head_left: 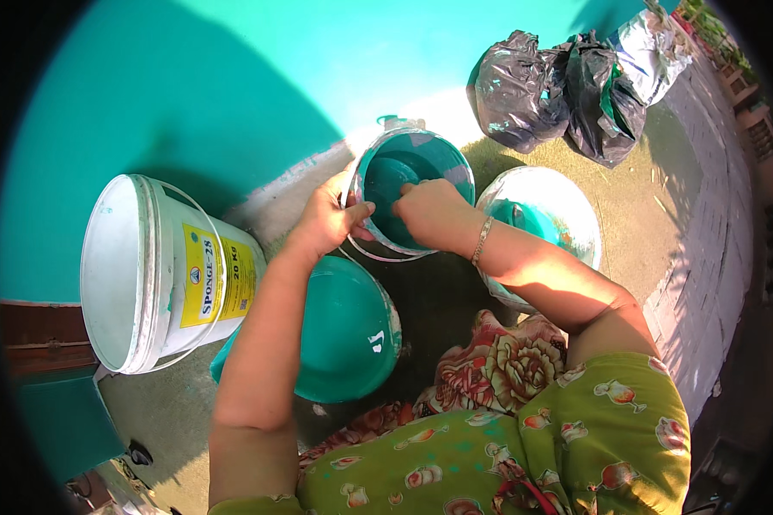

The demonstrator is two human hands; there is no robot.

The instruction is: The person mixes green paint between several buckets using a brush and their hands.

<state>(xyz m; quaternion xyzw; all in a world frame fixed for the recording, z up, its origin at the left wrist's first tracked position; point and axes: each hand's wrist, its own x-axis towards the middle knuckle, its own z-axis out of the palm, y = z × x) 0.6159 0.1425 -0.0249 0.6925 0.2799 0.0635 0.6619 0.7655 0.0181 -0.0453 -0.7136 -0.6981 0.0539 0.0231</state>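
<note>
Green printed top (pixel 489 442), slim bracelet (pixel 483 240)

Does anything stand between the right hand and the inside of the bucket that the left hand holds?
Nothing visible does: the right hand reaches into the bucket through its open top, and the left hand grips its left edge.

Right fingers (pixel 410 206) partly hidden, basin (pixel 345 330) partly covered

Pail (pixel 445 160) in middle, bucket (pixel 204 279) left, basin (pixel 394 326) nearer, bags (pixel 558 99) behind right
</note>
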